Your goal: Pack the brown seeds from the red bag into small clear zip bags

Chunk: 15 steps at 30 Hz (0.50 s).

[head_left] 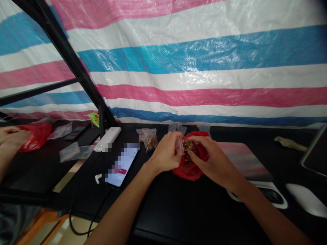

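My left hand (166,153) is closed on a small transparent plastic bag (180,146), held upright over the left side of a red plastic bag (190,172). In my right hand (211,154), between thumb and fingers, is a small round transparent cup (187,145) with brownish-gold bits in it. The cup is close beside the small bag's edge; whether they touch I cannot tell. More brown bits show inside the opened red bag below. Just left of my left hand lie small zip bags (150,140) filled with brown bits.
A phone (122,166), white power strip (108,137) and white earbud (97,178) lie left on the black table. Rightward are a pinkish-grey pad (242,160), white-rimmed object (277,195) and white mouse (305,199). Another person's hand (15,136) touches a red bag (38,134) at far left.
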{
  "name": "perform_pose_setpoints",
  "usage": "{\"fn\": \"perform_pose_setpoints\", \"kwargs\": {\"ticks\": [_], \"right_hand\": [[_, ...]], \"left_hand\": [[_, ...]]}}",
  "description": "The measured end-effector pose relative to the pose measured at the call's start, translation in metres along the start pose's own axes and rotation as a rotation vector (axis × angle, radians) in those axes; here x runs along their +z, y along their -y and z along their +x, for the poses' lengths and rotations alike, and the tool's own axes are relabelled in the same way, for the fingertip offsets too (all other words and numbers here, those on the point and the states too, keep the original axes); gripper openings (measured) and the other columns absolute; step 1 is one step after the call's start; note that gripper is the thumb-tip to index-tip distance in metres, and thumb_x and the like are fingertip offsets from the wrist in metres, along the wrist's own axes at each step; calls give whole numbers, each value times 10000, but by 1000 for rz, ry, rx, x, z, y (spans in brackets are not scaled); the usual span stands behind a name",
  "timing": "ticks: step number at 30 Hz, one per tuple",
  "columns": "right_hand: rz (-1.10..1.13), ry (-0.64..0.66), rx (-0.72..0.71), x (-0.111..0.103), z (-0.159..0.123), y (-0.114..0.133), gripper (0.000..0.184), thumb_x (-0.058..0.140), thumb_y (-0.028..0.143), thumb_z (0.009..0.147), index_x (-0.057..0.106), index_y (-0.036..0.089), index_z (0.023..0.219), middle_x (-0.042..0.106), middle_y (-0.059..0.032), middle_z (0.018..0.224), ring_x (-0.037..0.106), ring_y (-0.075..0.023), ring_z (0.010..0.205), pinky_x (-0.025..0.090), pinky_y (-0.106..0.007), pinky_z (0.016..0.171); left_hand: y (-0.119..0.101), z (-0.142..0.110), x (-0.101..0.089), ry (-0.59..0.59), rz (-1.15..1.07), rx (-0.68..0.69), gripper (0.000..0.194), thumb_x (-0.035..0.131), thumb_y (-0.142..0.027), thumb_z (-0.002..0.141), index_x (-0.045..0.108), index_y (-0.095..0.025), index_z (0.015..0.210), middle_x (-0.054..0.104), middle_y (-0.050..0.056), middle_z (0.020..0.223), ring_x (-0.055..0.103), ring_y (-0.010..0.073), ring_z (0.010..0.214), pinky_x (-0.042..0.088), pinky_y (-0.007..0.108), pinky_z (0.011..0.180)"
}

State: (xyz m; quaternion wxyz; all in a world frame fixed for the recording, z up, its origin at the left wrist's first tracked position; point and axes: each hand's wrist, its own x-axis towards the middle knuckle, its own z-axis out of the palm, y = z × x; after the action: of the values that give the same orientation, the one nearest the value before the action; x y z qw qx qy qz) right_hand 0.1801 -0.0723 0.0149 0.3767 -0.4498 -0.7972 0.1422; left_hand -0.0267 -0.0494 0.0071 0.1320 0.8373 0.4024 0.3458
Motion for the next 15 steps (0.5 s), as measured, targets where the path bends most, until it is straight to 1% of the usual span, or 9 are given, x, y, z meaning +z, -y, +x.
{"fn": "perform_pose_setpoints", "kwargs": {"ticks": [2,5,8,11,13,15], "right_hand": [[10,33,-20,2,-1,2,326,656,251,933,617,271,1255,710,-50,1230,628,-266,1151,479,-469,1030],[29,37,-21,2,-2,2,327,653,281,954,608,267,1278,705,-57,1254,639,-260,1153,491,-463,1034],[79,27,-9,0,-1,1,330,668,301,958,615,286,1283,703,-43,1250,658,-241,1132,520,-420,1007],[104,44,-60,-2,0,0,341,674,284,959,628,315,1295,683,-32,1261,643,-232,1171,517,-402,1031],[88,68,-113,-3,-1,0,390,655,271,972,609,337,1354,648,-38,1309,616,-233,1226,502,-409,1068],[62,98,-146,-3,-3,0,482,653,273,972,556,356,1437,601,-48,1374,588,-241,1275,493,-420,1094]], "left_hand": [[-6,0,-1,30,19,23,447,615,-153,748,507,-171,1181,602,102,1073,581,274,991,497,412,875],[-11,0,-1,57,25,22,445,637,-201,781,509,-156,1205,614,120,1106,587,288,1019,494,435,914],[-11,1,0,79,31,-15,376,618,-236,850,525,-158,1206,642,129,1132,602,297,1039,486,451,929],[-8,2,2,87,19,-62,313,603,-224,874,548,-170,1178,675,115,1140,626,291,1037,477,445,922],[-7,2,4,88,-13,-79,306,612,-204,859,557,-182,1159,692,96,1135,642,280,1027,476,433,922],[-7,2,5,79,-47,-88,322,617,-173,832,562,-195,1148,699,83,1131,649,271,1021,479,419,922]]}}
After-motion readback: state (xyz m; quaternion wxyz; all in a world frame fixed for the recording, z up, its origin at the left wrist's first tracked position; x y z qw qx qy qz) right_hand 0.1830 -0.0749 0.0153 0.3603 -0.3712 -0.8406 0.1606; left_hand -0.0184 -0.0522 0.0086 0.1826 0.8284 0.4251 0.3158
